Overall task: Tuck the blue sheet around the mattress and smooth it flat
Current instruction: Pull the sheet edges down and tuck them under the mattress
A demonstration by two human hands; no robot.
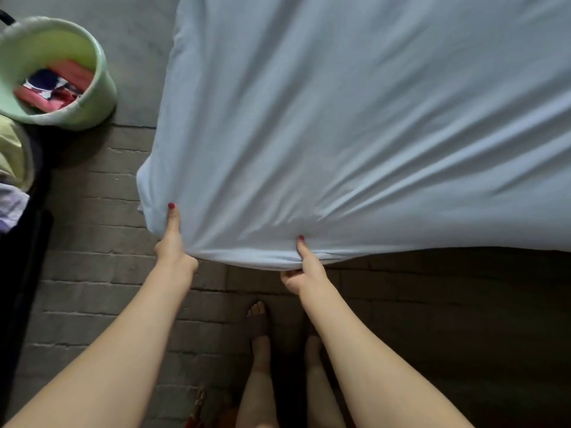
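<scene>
1. Pale blue cotton fills most of the view: the blue sheet [355, 125] lies spread over the mattress, reaching up and away from both hands to the top and right edges of the picture.
2. The mattress itself is hidden under the cloth; only its shape shows, with one rounded corner just left of the left hand.
3. Long creases fan out across the sheet, converging on the spot just above the right hand.
4. The left hand [173, 242] grips the sheet's lower edge near that corner, thumb laid up along the cloth, the other fingers hidden beneath the fold.
5. The right hand [304, 268] grips the same lower edge, thumb pressed on top and fingers curled under the bunched hem.
6. The two hands sit near each other along the edge, with a short run of gathered hem between them.
7. Below the hands lies a floor [102, 273] of grey brick-like paving, and farther up on the left it turns to smooth grey.
8. To the right of the right hand, the floor under the bed's edge is in deep shadow.
9. Bare feet [258, 319] stand on the floor below and between the hands.
10. Well up and to the left of the left hand stands a light green bucket [102, 88].
11. Inside it lies crumpled cloth [58, 86] in pink, red, navy and white.
12. At the far left edge, yellowish and lilac fabric [12, 168] rests on something dark; what it is cannot be told.
</scene>
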